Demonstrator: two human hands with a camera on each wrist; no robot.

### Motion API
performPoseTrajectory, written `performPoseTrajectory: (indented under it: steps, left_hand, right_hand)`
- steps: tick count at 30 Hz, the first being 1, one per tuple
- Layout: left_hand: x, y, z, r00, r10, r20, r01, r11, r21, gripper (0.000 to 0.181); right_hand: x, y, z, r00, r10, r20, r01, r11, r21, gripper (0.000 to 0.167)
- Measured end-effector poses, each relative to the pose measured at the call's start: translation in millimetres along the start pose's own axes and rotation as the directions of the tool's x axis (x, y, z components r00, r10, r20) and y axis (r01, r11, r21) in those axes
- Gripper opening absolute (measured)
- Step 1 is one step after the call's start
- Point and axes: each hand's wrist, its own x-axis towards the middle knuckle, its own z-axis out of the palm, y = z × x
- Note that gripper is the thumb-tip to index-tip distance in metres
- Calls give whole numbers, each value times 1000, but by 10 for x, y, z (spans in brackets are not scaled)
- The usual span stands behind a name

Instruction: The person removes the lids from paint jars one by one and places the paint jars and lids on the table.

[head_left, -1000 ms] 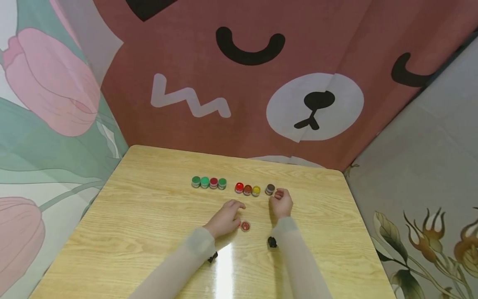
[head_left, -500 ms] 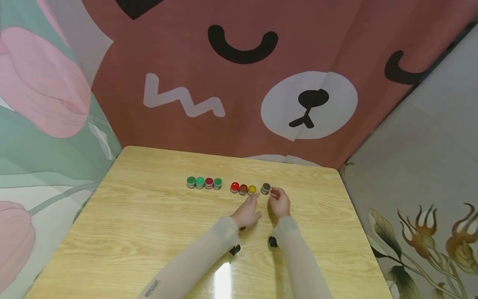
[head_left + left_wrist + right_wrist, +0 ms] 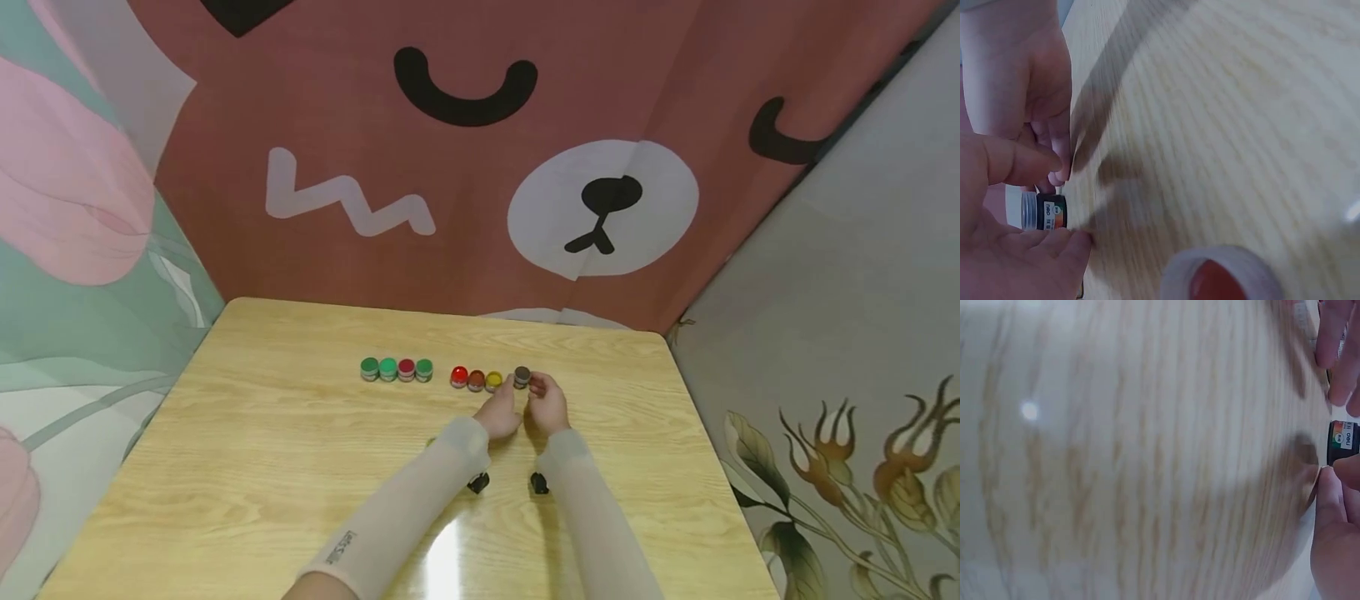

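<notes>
A small jar with a dark grey-brown lid (image 3: 522,377) stands between my two hands. Its label shows in the left wrist view, where the jar (image 3: 1047,211) has a clear-sided lid. My left hand (image 3: 500,414) lies on the jar's left with fingers stretched alongside it. On the other side, my right hand (image 3: 548,406) has its fingertips close against the jar, slightly bent; firm contact cannot be made out. Left of these stand a red jar (image 3: 459,377), a brown-red jar (image 3: 476,380) and a yellow jar (image 3: 493,381), side by side.
Farther left, a row holds green jars (image 3: 370,368) and a dark red one (image 3: 406,369). A round, clear-rimmed piece with red inside (image 3: 1217,281) lies low in the left wrist view. A yellow-green edge (image 3: 431,442) peeks past my left sleeve. Printed cloth hangs behind the table (image 3: 262,433).
My left hand has moved right and forward, from over the loose round pieces to the dark-lidded jar. The right hand has stayed beside that jar. The head view has shifted slightly.
</notes>
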Motion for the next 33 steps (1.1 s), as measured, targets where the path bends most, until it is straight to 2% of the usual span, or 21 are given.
performPoseTrajectory:
  steps: [4, 9, 13, 17, 21, 28, 33]
  left_hand:
    - [0, -4, -28, 1000, -1, -22, 0, 999, -53, 86]
    - [-30, 19, -40, 1000, -19, -8, 19, 996, -91, 84]
    - [-71, 40, -14, 1000, -31, -5, 30, 992, -120, 83]
    - [-121, 58, 32, 999, -47, -20, 43, 987, -152, 79]
    - [-179, 75, 53, 998, -41, -42, 35, 991, -132, 72]
    - [-296, 63, -8, 997, -19, -70, 14, 998, -61, 52]
    - [-363, 27, -42, 997, 0, -78, -3, 999, -48, 45]
  right_hand:
    - [-3, 15, 43, 1000, -16, 17, 16, 1000, -4, 44]
    - [-30, 0, 28, 1000, 7, 28, -8, 999, 35, 45]
    - [-54, 4, -11, 999, 31, 38, -33, 997, 69, 45]
    - [-65, 53, -55, 999, 23, 43, -27, 996, 82, 43]
    - [-95, 83, -91, 999, 0, 45, -4, 996, 94, 40]
    - [-165, 90, -101, 995, -25, 96, 19, 997, 70, 39]
    - [-226, 123, -104, 991, -56, 118, 51, 998, 44, 36]
